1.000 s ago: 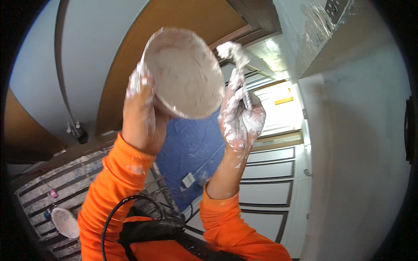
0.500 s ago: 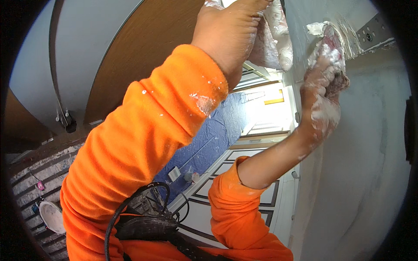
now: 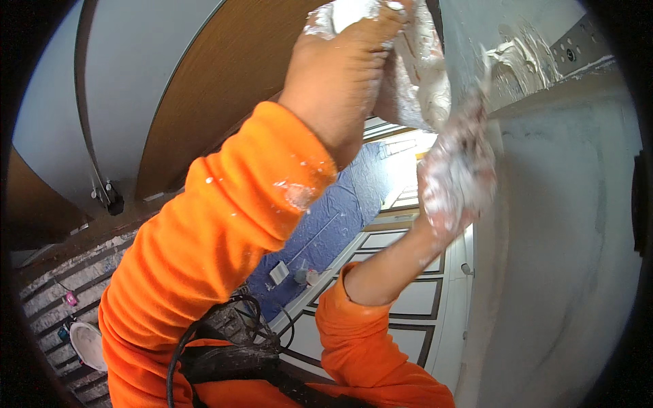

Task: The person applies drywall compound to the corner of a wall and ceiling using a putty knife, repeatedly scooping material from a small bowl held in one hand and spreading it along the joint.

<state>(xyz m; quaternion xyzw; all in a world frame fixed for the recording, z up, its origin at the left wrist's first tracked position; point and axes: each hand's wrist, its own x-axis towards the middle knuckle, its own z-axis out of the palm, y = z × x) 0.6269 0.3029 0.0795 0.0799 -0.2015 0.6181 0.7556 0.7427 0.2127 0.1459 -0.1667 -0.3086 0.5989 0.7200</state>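
At the top centre my left hand [image 3: 333,81] is closed around a plaster-smeared holder [image 3: 428,75] that carries thick white paste; its full shape runs out of view. To its right, my right hand [image 3: 459,170] is coated in white paste and slightly blurred. Its fingers are closed on a thin paste-coated spreading tool [image 3: 486,75], seen nearly edge-on and apart from the wall. A ridged patch of fresh white paste [image 3: 524,64] lies on the grey wall just right of the tool, against a perforated metal strip [image 3: 578,51].
Brown and grey curved panels [image 3: 183,95] stand at upper left. Below are a slatted platform [image 3: 51,326] with a white bucket [image 3: 88,345], a blue floor sheet [image 3: 340,217] and white panelled doors [image 3: 408,296]. A black cable [image 3: 178,360] loops beside my left sleeve.
My right hand has come off the wall, moving down and left toward the holder, uncovering the paste patch. My left hand with the holder has shifted slightly left and down.
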